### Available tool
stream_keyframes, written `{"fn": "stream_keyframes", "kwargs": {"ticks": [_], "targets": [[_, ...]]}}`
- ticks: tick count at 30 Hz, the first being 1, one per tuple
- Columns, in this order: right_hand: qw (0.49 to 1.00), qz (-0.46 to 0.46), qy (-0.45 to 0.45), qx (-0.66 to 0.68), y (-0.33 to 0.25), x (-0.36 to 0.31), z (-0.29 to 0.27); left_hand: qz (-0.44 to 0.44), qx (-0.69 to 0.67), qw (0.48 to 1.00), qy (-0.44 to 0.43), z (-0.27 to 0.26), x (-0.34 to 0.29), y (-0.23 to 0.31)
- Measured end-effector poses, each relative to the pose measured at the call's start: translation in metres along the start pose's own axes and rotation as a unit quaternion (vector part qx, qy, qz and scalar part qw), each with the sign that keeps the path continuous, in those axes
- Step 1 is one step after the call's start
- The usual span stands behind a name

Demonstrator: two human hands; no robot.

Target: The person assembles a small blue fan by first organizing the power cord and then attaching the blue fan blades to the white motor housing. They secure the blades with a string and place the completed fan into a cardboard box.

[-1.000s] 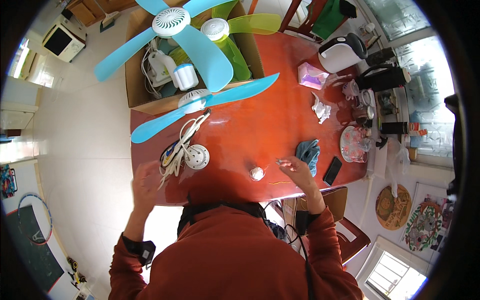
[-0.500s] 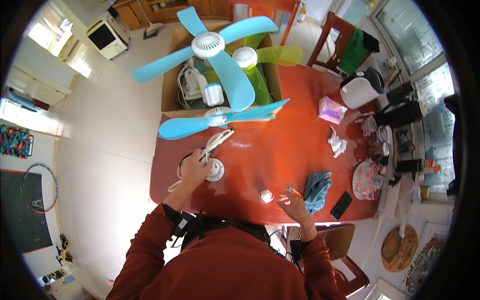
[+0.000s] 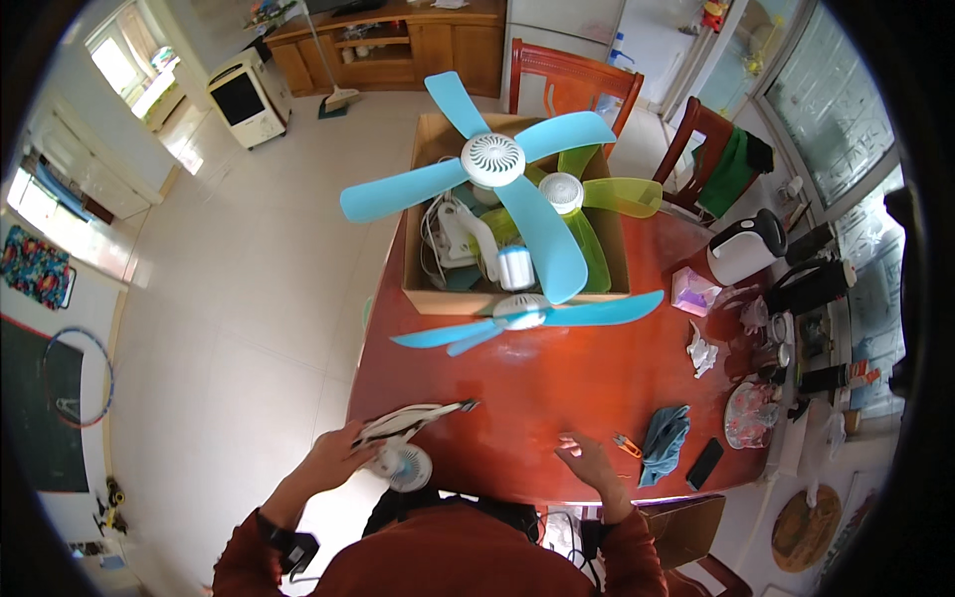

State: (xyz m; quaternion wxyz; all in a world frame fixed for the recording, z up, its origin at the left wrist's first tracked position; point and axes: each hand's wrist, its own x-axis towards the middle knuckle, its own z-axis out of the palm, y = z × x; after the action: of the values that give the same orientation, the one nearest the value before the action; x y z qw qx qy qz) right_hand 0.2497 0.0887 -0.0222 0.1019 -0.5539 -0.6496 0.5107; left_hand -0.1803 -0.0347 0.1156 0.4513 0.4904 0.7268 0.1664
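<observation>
My left hand is closed around a bundled white cord near the table's front left corner. A small white fan motor with a slotted round face hangs beside that hand, blurred by motion. Over the front of the table, my right hand has its fingers curled; what they hold, if anything, is hidden. An orange utility knife lies just right of it, next to a crumpled blue-grey cloth. Farther off, a blue-bladed fan rests on the table against a cardboard box.
The box holds another blue-bladed fan, a green-bladed fan and white appliance parts. On the right are a phone, a glass tray, crumpled tissue, a tissue pack and a kettle. Chairs stand behind.
My left hand has drawn the fan motor and cord nearer and leftward. My right hand has moved left from the knife; the small white ball no longer shows. The view has shifted.
</observation>
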Motion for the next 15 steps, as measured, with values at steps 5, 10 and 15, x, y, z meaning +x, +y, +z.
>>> {"fn": "stream_keyframes", "kwargs": {"ticks": [5, 10, 15], "targets": [[0.999, 0.032, -0.022, -0.037, -0.028, -0.013, 0.030, -0.010, -0.176, 0.983, 0.047, -0.078, -0.026, -0.030], [0.999, 0.029, -0.037, 0.017, -0.042, -0.007, 0.051, 0.019, -0.276, 0.954, 0.113, -0.137, -0.020, -0.024], [0.998, 0.010, 0.013, 0.053, -0.043, -0.006, 0.073, 0.092, -0.276, 0.934, 0.207, -0.183, -0.011, 0.000]]}}
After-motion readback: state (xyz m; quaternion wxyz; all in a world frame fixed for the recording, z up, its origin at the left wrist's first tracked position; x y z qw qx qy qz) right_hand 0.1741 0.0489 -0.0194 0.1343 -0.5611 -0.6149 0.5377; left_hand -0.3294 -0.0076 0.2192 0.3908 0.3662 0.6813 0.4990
